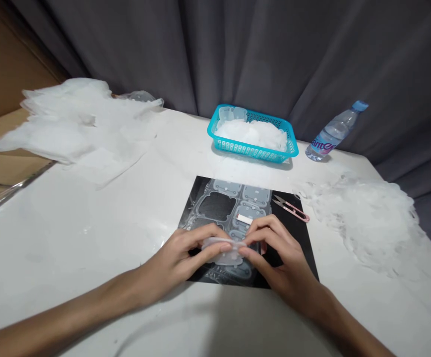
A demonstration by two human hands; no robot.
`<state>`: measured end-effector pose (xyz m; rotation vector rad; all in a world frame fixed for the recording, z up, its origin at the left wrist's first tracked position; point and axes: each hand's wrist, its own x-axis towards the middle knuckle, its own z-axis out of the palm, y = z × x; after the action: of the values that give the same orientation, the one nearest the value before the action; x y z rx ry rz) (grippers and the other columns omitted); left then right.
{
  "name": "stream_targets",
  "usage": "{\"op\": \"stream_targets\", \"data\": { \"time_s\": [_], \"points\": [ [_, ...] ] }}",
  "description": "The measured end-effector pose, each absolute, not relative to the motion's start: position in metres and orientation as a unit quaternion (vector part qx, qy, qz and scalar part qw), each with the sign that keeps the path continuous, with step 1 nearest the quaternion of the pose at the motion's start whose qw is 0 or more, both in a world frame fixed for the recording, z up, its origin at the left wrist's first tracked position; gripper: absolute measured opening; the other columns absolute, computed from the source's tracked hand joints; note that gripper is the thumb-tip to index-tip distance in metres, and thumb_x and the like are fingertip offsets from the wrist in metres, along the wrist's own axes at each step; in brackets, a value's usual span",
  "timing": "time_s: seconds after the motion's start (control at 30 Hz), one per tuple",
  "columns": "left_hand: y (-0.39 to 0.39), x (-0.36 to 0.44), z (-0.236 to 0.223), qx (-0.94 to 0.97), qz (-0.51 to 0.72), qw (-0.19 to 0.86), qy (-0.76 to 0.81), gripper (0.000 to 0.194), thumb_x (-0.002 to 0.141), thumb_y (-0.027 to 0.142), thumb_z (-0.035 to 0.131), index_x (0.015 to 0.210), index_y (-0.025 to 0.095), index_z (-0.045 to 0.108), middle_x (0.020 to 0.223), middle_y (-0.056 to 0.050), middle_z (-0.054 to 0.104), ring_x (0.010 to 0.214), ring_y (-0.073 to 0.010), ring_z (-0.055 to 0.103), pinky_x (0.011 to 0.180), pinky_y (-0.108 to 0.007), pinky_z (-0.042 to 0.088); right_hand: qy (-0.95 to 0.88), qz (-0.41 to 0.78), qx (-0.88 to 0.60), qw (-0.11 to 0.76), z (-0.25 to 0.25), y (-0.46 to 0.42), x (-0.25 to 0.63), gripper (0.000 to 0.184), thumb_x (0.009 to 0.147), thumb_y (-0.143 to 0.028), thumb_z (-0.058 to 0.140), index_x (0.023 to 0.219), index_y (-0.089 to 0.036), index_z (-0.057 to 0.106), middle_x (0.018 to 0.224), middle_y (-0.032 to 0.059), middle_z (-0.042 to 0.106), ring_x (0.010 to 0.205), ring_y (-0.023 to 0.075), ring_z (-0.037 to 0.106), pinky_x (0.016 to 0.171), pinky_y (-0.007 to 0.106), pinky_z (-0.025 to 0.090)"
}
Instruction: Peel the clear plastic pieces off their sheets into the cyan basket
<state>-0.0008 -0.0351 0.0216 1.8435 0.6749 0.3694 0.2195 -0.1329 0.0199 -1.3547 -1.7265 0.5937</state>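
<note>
A translucent, soft-looking moulded piece (222, 257) is pinched between the fingers of both hands, low over the black mat (310, 248). My left hand (196, 250) is closed on its left side, thumb in front. My right hand (271, 248) pinches its right edge. Beneath them a clear moulded sheet (254, 194) with rounded panels lies on the mat, and one panel in it is an open cut-out. A small white stick-like item (244, 218) rests on the sheet just beyond my fingers. Pink-handled thread snips (291, 208) lie at the mat's upper right.
A turquoise basket (252, 152) holding white translucent pieces stands at the back. Beside it is a water bottle (334, 131). Stacked translucent sheets (77, 124) cover the back left, and a heap of clear scraps (379, 223) lies at right. A grey curtain (237, 49) hangs behind the white table (70, 238).
</note>
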Motion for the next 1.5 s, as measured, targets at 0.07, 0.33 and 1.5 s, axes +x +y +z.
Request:
{"op": "stream_targets", "data": {
  "time_s": [0.07, 0.33, 1.5],
  "points": [
    [-0.035, 0.0, 0.022, 0.772, 0.159, 0.55, 0.278, 0.021, 0.105, 0.036, 0.056, 0.104, 0.028, 0.076, 0.092, 0.004, 0.075, 0.075, -0.0106, 0.064, 0.068, -0.02, 0.045, -0.701, 0.2, -0.546, 0.413, 0.02, -0.133, 0.222, 0.004, 0.101, -0.022, 0.064, 0.104, -0.024, 0.066, 0.106, 0.005, 0.063, 0.095, 0.0184, 0.062, 0.081, 0.031, 0.052],
    [-0.029, 0.001, 0.025, 0.711, 0.189, 0.6, 0.314, 0.023, 0.103, 0.041, 0.06, 0.097, 0.023, 0.073, 0.088, 0.002, 0.071, 0.079, -0.0135, 0.065, 0.071, -0.021, 0.048, -0.655, 0.099, -0.694, 0.281, 0.012, -0.124, 0.26, 0.026, 0.091, -0.038, 0.076, 0.108, -0.024, 0.064, 0.107, 0.0069, 0.066, 0.102, 0.0294, 0.059, 0.087, 0.044, 0.048],
    [0.042, 0.049, 0.011, 0.961, 0.114, 0.201, 0.154, 0.06, 0.101, 0.054, 0.058, 0.151, 0.023, 0.048, 0.159, -0.013, 0.048, 0.146, -0.0318, 0.046, 0.121, -0.051, 0.038, -0.521, 0.142, -0.732, 0.416, -0.007, -0.09, 0.3, 0.027, 0.103, -0.048, 0.048, 0.094, -0.023, 0.051, 0.07, -0.001, 0.064, 0.061, 0.0173, 0.061, 0.062, 0.028, 0.044]
  ]
}}
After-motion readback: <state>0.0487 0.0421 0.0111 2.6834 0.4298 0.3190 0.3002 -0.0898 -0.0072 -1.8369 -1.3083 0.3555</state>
